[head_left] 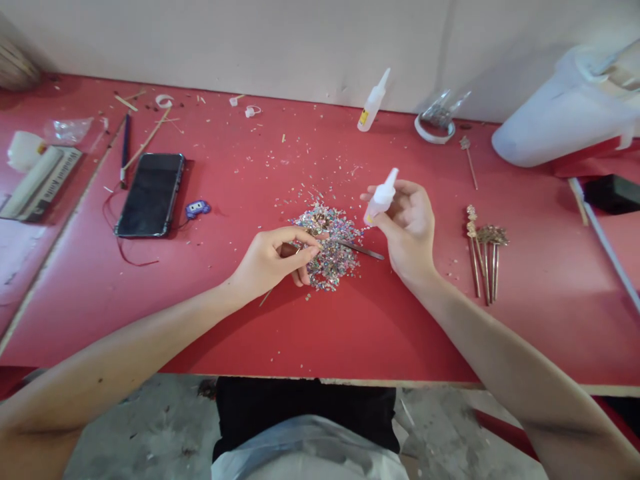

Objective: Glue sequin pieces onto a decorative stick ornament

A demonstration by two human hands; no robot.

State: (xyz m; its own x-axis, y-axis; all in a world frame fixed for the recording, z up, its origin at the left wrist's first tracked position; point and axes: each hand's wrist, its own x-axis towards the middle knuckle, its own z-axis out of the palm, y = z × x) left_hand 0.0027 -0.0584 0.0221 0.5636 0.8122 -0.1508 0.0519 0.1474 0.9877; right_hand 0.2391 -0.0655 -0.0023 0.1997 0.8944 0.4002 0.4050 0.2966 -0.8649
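My right hand [413,230] is closed around a small translucent glue bottle [384,197], its nozzle pointing up and slightly right. Over the left side of a heap of glittery, multicoloured beads or chips [333,267], my left hand [275,260] pinches what looks like a thin hair stick [265,298]. Only the stick's lower end shows clearly below the fingers; the rest is hidden or blends with the heap. A slim metal tool [367,251], perhaps tweezers, lies across the heap, its end pointing toward my right hand.
Several decorated hair sticks [487,260] lie to the right. Another glue bottle [373,103] stands at the back near a tape roll [435,130]. A large white container [550,113] leans back right. A phone [151,195], brush [125,150] and box [43,183] lie left.
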